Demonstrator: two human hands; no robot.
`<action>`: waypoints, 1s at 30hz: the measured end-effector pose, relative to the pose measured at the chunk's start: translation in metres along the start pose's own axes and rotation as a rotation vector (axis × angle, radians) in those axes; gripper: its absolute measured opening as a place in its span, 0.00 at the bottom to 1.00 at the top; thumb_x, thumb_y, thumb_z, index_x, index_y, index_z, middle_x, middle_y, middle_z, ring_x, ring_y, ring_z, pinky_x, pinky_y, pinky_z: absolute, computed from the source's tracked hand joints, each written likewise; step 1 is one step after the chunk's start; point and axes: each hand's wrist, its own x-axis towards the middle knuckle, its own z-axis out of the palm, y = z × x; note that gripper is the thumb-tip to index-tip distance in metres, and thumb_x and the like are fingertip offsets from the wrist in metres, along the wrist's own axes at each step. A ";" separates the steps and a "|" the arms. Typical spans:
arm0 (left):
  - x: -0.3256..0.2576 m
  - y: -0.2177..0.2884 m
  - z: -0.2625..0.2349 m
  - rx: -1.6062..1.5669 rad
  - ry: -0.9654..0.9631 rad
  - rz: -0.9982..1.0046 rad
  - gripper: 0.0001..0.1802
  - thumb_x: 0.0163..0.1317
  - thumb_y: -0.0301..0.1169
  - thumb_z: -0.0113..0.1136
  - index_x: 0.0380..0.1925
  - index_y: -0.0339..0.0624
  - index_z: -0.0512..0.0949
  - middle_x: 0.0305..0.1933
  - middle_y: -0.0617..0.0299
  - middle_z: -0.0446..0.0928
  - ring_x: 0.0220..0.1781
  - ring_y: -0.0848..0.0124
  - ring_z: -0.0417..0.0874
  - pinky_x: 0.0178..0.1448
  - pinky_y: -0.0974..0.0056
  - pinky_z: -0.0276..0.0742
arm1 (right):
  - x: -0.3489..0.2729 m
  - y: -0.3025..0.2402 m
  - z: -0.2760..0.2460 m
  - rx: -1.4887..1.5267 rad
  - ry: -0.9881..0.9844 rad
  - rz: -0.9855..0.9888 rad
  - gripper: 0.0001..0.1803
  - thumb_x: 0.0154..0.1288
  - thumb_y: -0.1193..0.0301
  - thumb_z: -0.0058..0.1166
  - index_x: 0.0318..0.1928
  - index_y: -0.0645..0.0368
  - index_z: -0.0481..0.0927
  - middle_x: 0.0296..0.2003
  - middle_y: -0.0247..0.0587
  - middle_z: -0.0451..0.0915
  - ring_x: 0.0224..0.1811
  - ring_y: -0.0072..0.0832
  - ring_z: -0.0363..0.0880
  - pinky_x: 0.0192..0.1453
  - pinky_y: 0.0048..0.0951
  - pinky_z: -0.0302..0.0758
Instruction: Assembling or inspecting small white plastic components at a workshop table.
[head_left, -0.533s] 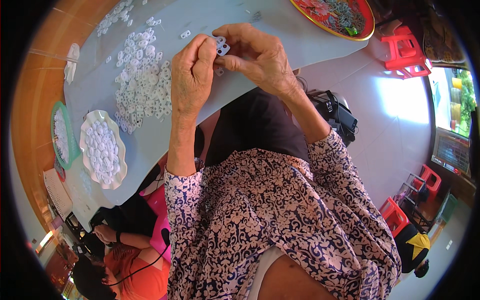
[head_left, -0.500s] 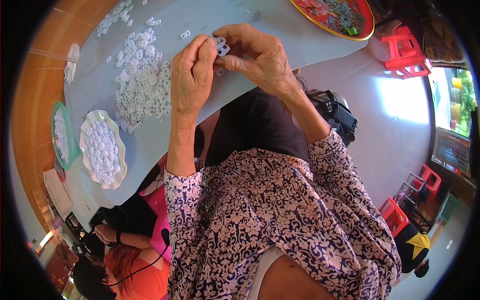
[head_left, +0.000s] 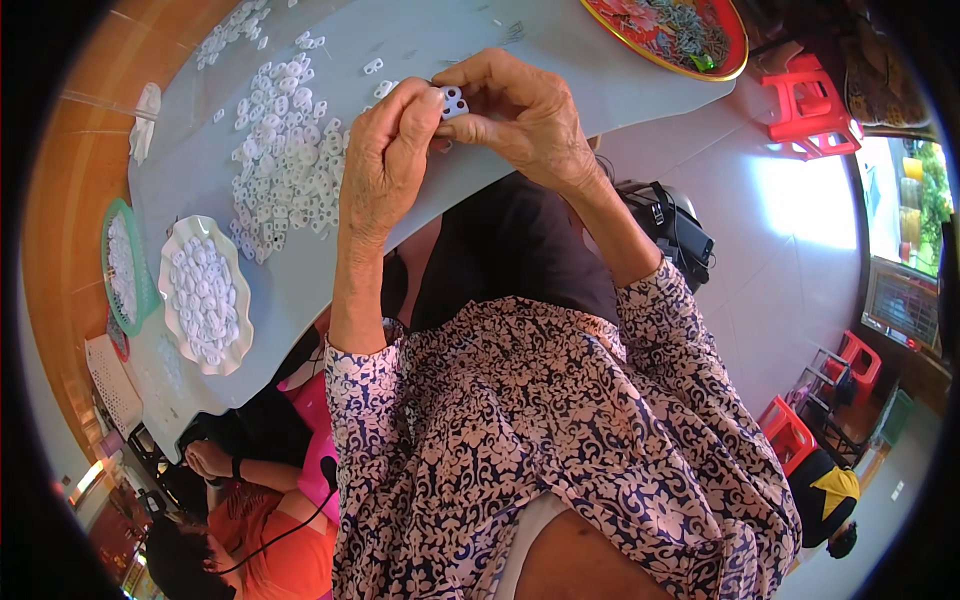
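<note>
Above the table's near edge, my two hands meet around a small white plastic clip (head_left: pixel 455 103) with round dark holes. My left hand (head_left: pixel 393 150) pinches its left side, thumb pressed down near the top. From the other side, my right hand (head_left: pixel 525 118) grips it between thumb and bent fingers. Part of the clip is hidden behind the fingertips. Just left of my left hand spreads a loose pile of similar white plastic pieces (head_left: pixel 285 165). A few single pieces lie beyond my hands, among them a white piece (head_left: pixel 373 66).
A scalloped white dish (head_left: pixel 247 345) and a green basket (head_left: pixel 147 280) hold more white pieces. At the far right, a red round tray (head_left: pixel 742 50) carries small grey metal parts. Red stools (head_left: pixel 805 100) stand on the floor. A person in orange (head_left: pixel 280 540) sits at lower left.
Both hands have shifted very slightly, and the clip now sits a little further right and lower between the fingers. A white piece beyond my left hand has come into view.
</note>
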 end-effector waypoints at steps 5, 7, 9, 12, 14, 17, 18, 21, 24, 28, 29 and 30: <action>-0.001 -0.003 0.004 -0.044 0.066 0.032 0.17 0.68 0.39 0.47 0.30 0.35 0.72 0.18 0.67 0.65 0.22 0.79 0.63 0.27 0.70 0.63 | 0.000 -0.003 -0.001 0.064 -0.049 0.059 0.18 0.56 0.77 0.62 0.48 0.66 0.75 0.35 0.34 0.78 0.36 0.17 0.77 0.42 0.18 0.77; 0.000 -0.002 0.005 -0.055 0.104 0.028 0.16 0.68 0.39 0.47 0.31 0.36 0.73 0.18 0.68 0.65 0.22 0.79 0.63 0.27 0.70 0.63 | 0.000 -0.002 -0.002 0.118 -0.037 0.065 0.18 0.57 0.77 0.62 0.48 0.66 0.75 0.37 0.35 0.78 0.38 0.17 0.77 0.44 0.19 0.76; 0.000 -0.001 0.003 -0.012 0.105 0.005 0.16 0.68 0.39 0.47 0.31 0.36 0.74 0.18 0.68 0.66 0.22 0.80 0.63 0.27 0.70 0.63 | 0.000 0.000 -0.004 0.139 -0.015 0.018 0.18 0.59 0.77 0.60 0.50 0.66 0.74 0.38 0.35 0.78 0.40 0.16 0.76 0.44 0.18 0.75; -0.001 0.002 0.004 0.014 0.108 -0.002 0.17 0.68 0.40 0.47 0.31 0.37 0.74 0.18 0.68 0.66 0.21 0.80 0.63 0.27 0.70 0.63 | 0.000 -0.001 -0.005 0.189 -0.057 0.013 0.17 0.61 0.76 0.58 0.51 0.65 0.73 0.36 0.34 0.77 0.39 0.15 0.75 0.45 0.17 0.75; 0.000 0.001 0.004 0.007 0.107 -0.003 0.17 0.68 0.40 0.47 0.31 0.36 0.74 0.18 0.68 0.66 0.21 0.80 0.63 0.26 0.70 0.62 | 0.000 -0.002 -0.006 0.170 -0.065 0.024 0.17 0.61 0.76 0.58 0.50 0.65 0.73 0.36 0.33 0.76 0.38 0.14 0.75 0.44 0.17 0.74; 0.000 0.000 0.006 0.000 0.103 0.003 0.18 0.68 0.41 0.47 0.31 0.36 0.75 0.18 0.67 0.65 0.21 0.79 0.63 0.26 0.70 0.63 | 0.000 -0.004 -0.008 0.150 -0.081 0.042 0.16 0.61 0.76 0.58 0.50 0.64 0.74 0.34 0.31 0.76 0.36 0.13 0.73 0.41 0.15 0.73; 0.001 0.000 0.006 -0.001 0.101 0.011 0.18 0.68 0.41 0.47 0.30 0.36 0.75 0.17 0.67 0.66 0.21 0.79 0.64 0.26 0.70 0.63 | -0.001 -0.004 -0.008 0.150 -0.089 0.048 0.16 0.61 0.77 0.58 0.49 0.64 0.74 0.33 0.31 0.75 0.34 0.13 0.73 0.39 0.15 0.72; 0.002 -0.001 0.001 0.046 0.048 -0.011 0.17 0.68 0.40 0.48 0.30 0.36 0.74 0.18 0.67 0.66 0.22 0.78 0.64 0.27 0.70 0.64 | -0.001 -0.001 -0.008 0.068 -0.084 0.055 0.16 0.61 0.76 0.58 0.49 0.64 0.74 0.32 0.30 0.76 0.33 0.13 0.73 0.37 0.15 0.72; 0.001 -0.005 -0.002 0.071 0.041 0.022 0.17 0.68 0.40 0.48 0.30 0.35 0.74 0.18 0.67 0.65 0.22 0.78 0.64 0.27 0.70 0.64 | 0.001 -0.007 -0.009 0.045 -0.123 0.082 0.15 0.62 0.76 0.58 0.49 0.64 0.74 0.31 0.30 0.76 0.32 0.13 0.73 0.37 0.15 0.72; 0.001 -0.003 0.001 0.041 0.044 0.032 0.17 0.68 0.40 0.48 0.30 0.35 0.73 0.18 0.68 0.64 0.22 0.78 0.62 0.27 0.70 0.63 | 0.000 -0.002 -0.010 0.060 -0.117 0.083 0.15 0.62 0.76 0.57 0.49 0.65 0.74 0.31 0.31 0.76 0.32 0.13 0.74 0.38 0.15 0.72; 0.001 -0.003 0.000 0.058 0.041 0.032 0.18 0.68 0.40 0.48 0.29 0.35 0.73 0.18 0.68 0.64 0.22 0.79 0.63 0.27 0.70 0.63 | -0.001 -0.001 -0.008 0.071 -0.098 0.072 0.16 0.61 0.76 0.58 0.49 0.65 0.74 0.31 0.31 0.76 0.32 0.14 0.74 0.38 0.16 0.73; 0.001 -0.003 0.000 0.075 0.038 0.032 0.18 0.69 0.40 0.48 0.29 0.35 0.73 0.18 0.68 0.64 0.22 0.79 0.63 0.27 0.70 0.63 | -0.001 -0.001 -0.007 0.081 -0.080 0.061 0.16 0.61 0.75 0.59 0.49 0.65 0.74 0.31 0.31 0.77 0.32 0.14 0.74 0.38 0.16 0.73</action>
